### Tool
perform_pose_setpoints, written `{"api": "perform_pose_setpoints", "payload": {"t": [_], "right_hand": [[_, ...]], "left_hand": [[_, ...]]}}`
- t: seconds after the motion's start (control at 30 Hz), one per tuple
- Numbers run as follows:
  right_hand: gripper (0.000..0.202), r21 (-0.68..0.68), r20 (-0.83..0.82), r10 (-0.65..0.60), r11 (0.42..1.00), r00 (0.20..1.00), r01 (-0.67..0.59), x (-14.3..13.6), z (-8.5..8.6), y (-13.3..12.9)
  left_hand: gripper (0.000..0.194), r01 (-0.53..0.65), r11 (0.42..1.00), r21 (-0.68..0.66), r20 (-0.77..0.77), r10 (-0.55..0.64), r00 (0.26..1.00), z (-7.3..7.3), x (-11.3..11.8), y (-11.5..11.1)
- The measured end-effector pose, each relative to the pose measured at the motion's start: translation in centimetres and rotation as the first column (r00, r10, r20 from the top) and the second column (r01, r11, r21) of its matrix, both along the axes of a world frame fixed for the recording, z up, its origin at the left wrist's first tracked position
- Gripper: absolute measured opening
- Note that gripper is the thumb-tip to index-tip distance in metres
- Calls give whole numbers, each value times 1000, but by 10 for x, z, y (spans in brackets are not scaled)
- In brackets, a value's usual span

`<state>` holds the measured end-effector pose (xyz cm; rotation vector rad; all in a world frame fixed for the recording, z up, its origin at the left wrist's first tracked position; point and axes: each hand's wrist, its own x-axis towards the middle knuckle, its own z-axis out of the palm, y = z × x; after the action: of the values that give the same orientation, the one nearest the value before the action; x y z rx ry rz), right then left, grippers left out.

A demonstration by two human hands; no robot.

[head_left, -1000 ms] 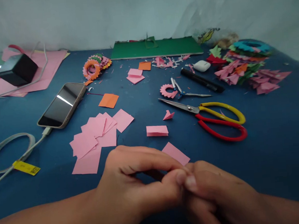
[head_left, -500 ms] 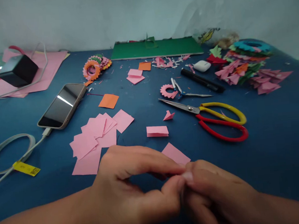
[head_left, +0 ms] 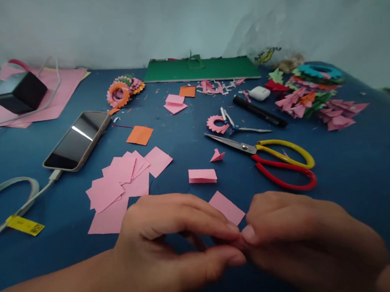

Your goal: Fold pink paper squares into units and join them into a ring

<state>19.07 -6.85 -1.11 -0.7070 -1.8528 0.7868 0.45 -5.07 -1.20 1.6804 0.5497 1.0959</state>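
Note:
My left hand is curled, its fingertips and thumb drawn together near the bottom middle. Against them, fingertip to fingertip, my right hand is closed with its thumb pressed on the bent fingers. Whatever sits in the pinch is hidden by the fingers. Just beyond the fingertips lies a pink paper square, partly covered by my left hand. Farther out are a folded pink paper strip and a small folded pink paper piece. A fan of pink paper squares lies left of my left hand.
Scissors with yellow and red handles lie at right, near a black marker and a white earbud case. A phone on a cable lies left. Folded paper pieces are heaped at far right; a green board stands behind.
My right hand has turned over and risen, its back now spread wider to the right. My left thumb has shifted slightly right. The view has tilted a little.

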Motion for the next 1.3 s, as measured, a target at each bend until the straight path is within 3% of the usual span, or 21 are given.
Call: {"api": "perform_pose_setpoints", "payload": {"t": [0.3,0.83,1.07,1.3], "right_hand": [[7,-21,7,5,1000,1000,-4,-2,2,0],[16,46,45,-85,995,995,83,-9,0,-1],[19,-89,-38,-62,994,997,58,-12,-3,-4],[20,-124,70,7,992,998,1,-7,-3,-3]], "left_hand": [[20,8,999,51,-9,-8,1000,4,1,1],[16,37,995,88,-69,-31,997,9,0,3],[14,35,999,31,-60,-33,998,6,0,2],[14,40,996,-75,-42,-43,998,2,1,0]]}}
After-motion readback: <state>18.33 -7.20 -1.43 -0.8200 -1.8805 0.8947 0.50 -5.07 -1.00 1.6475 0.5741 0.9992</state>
